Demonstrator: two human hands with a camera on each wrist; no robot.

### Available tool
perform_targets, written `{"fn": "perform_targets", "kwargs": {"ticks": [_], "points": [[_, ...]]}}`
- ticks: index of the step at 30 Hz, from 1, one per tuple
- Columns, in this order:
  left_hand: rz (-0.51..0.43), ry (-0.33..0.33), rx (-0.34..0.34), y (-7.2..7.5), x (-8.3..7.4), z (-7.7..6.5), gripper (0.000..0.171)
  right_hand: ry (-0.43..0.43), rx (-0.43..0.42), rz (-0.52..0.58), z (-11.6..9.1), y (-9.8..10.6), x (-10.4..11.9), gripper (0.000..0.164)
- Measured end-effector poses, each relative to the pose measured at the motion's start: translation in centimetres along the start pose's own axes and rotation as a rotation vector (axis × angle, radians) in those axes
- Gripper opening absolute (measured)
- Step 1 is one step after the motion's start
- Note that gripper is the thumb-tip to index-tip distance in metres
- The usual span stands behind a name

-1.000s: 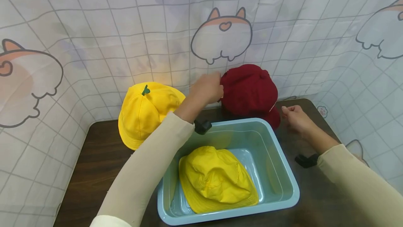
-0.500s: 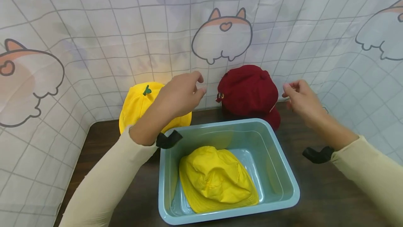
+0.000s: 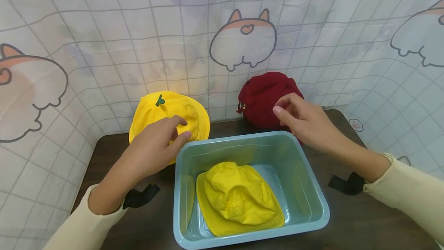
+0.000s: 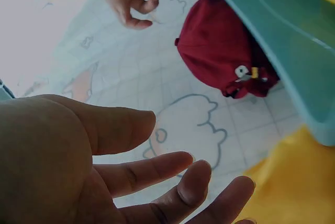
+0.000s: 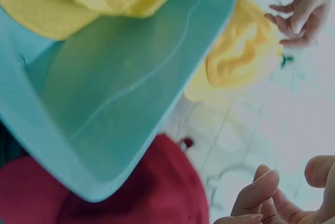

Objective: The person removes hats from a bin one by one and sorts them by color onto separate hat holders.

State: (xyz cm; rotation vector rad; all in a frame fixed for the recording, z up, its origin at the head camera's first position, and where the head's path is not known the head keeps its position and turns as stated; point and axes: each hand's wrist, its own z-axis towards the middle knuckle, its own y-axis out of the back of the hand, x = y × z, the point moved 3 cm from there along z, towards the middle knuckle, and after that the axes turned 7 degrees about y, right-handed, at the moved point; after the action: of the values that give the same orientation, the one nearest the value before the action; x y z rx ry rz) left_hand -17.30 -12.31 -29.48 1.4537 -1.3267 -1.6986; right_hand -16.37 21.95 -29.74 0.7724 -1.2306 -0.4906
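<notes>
In the head view my left hand (image 3: 149, 150) hovers over a yellow bucket hat (image 3: 143, 112) with a small green sprout on its crown. Its fingers are loosely bent, with a gap between thumb and forefinger and nothing held. My right hand (image 3: 306, 123) hangs in front of a dark red cap (image 3: 259, 99), partly covering it; this hand holds nothing either. A charm dangles at the red cap's (image 4: 212, 46) back edge in the left wrist view. Between the hands, a second yellow hat (image 3: 239, 200) lies crown up inside a light blue basin (image 3: 323, 207).
The dark wooden table (image 3: 350, 219) bears the basin at its front middle. Both outer hats stand at the back against a white gridded cloth (image 3: 187, 42) printed with cartoon animals. More cloth closes off the left and right sides.
My left hand has drawn back from the red cap, leftward and toward me, over the yellow hat. My right hand has lifted and shifted left, in front of the red cap.
</notes>
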Motion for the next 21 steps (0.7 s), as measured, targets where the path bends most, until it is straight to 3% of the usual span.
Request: {"fn": "perform_targets", "kwargs": {"ticks": [5,12,21], "points": [[-0.028,0.038,-0.015,-1.1,2.0,-2.4,0.041,0.118,0.084,-0.053,-0.2,-2.1,1.8,0.026],[-0.121,0.101,0.008,-3.3,4.2,-4.5,0.05,0.19,0.216,-0.123,-0.6,-5.1,2.8,0.035],[-0.209,0.079,0.044,-5.9,4.3,-5.6,0.057,0.265,0.381,-0.233,-1.0,-8.5,3.4,0.048]]}}
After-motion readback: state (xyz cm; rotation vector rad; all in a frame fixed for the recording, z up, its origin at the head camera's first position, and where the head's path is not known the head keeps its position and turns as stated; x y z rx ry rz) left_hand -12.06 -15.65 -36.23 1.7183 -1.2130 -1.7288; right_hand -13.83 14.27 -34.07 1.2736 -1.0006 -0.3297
